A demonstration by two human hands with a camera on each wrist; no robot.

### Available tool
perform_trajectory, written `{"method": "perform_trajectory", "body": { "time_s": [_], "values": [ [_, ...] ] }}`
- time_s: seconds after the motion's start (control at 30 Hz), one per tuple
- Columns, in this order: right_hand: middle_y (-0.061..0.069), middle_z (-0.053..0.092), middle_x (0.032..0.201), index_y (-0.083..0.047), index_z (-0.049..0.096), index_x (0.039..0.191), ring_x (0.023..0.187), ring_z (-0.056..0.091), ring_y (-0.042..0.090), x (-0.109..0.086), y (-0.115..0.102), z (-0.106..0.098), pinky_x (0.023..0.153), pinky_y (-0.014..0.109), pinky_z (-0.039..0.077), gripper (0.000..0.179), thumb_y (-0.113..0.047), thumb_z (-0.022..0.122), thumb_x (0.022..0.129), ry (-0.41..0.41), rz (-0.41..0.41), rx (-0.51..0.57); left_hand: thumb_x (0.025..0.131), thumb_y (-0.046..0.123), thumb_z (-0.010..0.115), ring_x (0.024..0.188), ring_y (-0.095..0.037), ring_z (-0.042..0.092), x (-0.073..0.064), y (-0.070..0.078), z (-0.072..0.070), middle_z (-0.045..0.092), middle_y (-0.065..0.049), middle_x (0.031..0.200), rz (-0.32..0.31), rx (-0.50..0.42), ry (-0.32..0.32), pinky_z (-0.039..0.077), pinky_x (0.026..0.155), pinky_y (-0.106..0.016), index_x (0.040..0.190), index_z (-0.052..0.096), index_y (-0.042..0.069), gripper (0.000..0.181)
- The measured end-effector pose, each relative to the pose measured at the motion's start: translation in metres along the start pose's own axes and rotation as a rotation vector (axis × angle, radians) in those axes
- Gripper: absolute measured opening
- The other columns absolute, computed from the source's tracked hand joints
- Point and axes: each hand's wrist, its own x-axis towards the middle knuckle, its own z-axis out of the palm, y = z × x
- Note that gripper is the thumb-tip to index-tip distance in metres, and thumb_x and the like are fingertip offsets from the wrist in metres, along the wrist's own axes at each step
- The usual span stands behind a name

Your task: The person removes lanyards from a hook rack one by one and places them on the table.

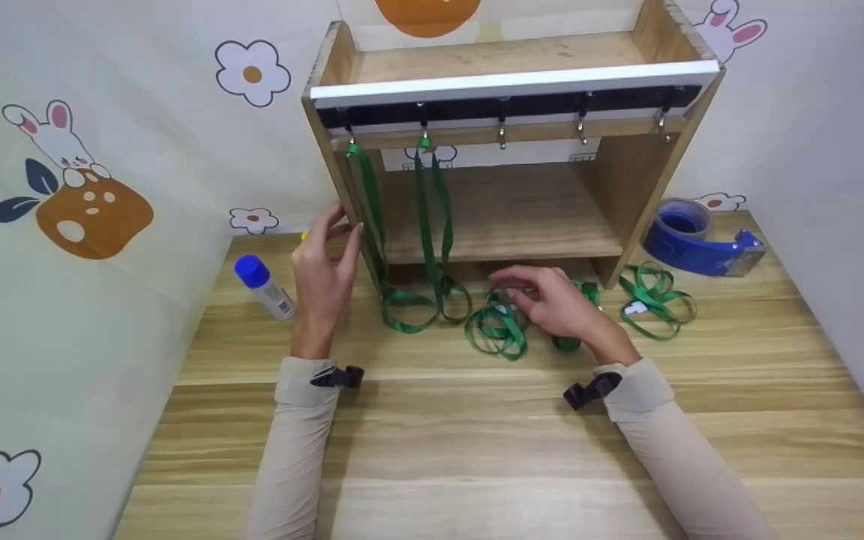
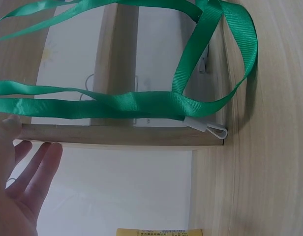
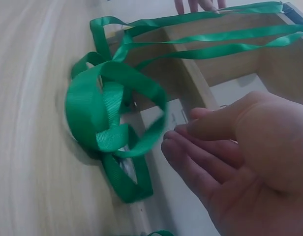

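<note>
At the left of the frame, a blue-capped tube (image 1: 276, 298) was on the surface (image 1: 417, 480), just beside the person's left hand (image 1: 325, 262), whose thumb and fingers held the side edge of the wooden rack (image 1: 499, 210). Toward the centre, two green ribbons (image 1: 423, 202) hung lengthwise from its hooks (image 1: 502, 135), reaching down to the surface. Next came the loose green coil (image 1: 508, 324), a tangle with no clear long axis, just left of and below the fingertips of the right hand (image 1: 558, 301); that hand was the nearer, fingers loosely bent, holding nothing I could see. Farther right lay another coil (image 1: 651, 300), near the blue tape dispenser (image 1: 691, 253).
</note>
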Motion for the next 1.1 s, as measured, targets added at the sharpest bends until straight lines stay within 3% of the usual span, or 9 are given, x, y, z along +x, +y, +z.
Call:
{"method": "perform_trajectory", "body": {
  "time_s": [0.07,0.17,0.37,0.53,0.8,1.1],
  "values": [
    [0.015,0.076,0.135,-0.014,0.073,0.138,0.121,0.075,0.029,-0.001,-0.001,-0.003,0.102,0.049,0.064,0.034,-0.003,0.06,0.109,0.011,-0.005,0.003,0.106,0.027,0.073,0.109,-0.019,0.08,0.0,0.0,0.0,0.076,-0.006,0.137,0.001,-0.002,0.002,0.069,0.08,-0.028,0.14,0.069,0.011,0.038],
    [0.012,0.077,0.133,-0.015,0.075,0.136,0.117,0.076,0.032,-0.003,-0.003,-0.01,0.097,0.038,0.065,0.032,-0.005,0.06,0.109,0.054,0.013,0.021,0.106,0.026,0.073,0.109,-0.02,0.081,0.0,-0.001,0.0,0.076,-0.007,0.138,0.012,-0.005,0.004,0.069,0.08,-0.028,0.141,0.069,0.01,0.039],
    [0.014,0.08,0.126,-0.006,0.076,0.131,0.116,0.076,0.037,-0.011,-0.007,-0.032,0.092,0.016,0.063,0.026,-0.011,0.07,0.107,0.242,0.026,0.148,0.106,0.029,0.072,0.11,-0.018,0.08,-0.001,0.0,0.001,0.076,-0.006,0.138,-0.013,-0.01,-0.002,0.069,0.08,-0.026,0.141,0.069,0.011,0.039],
    [0.012,0.082,0.114,-0.002,0.077,0.125,0.101,0.079,0.018,-0.024,-0.012,-0.051,0.088,0.018,0.065,0.025,-0.016,0.074,0.105,0.411,0.003,0.188,0.107,0.03,0.071,0.11,-0.016,0.08,-0.001,0.0,0.001,0.076,-0.007,0.139,-0.011,-0.003,-0.001,0.067,0.08,-0.022,0.141,0.068,0.01,0.04],
    [0.011,0.081,0.11,-0.012,0.08,0.122,0.094,0.076,0.02,-0.047,-0.011,-0.082,0.083,0.017,0.064,0.021,-0.022,0.074,0.105,0.622,-0.01,0.112,0.106,0.029,0.073,0.109,-0.019,0.08,0.0,-0.001,0.002,0.076,-0.006,0.137,0.003,-0.004,0.02,0.069,0.077,-0.028,0.141,0.069,0.011,0.04],
    [0.001,0.079,0.101,0.0,0.075,0.118,0.09,0.074,0.017,-0.059,0.002,-0.103,0.081,0.017,0.063,0.025,-0.015,0.08,0.099,0.959,0.036,0.147,0.106,0.032,0.072,0.11,-0.016,0.08,-0.001,-0.001,0.004,0.076,-0.005,0.139,-0.015,0.013,0.014,0.068,0.075,-0.024,0.141,0.069,0.012,0.04]
  ]
}}
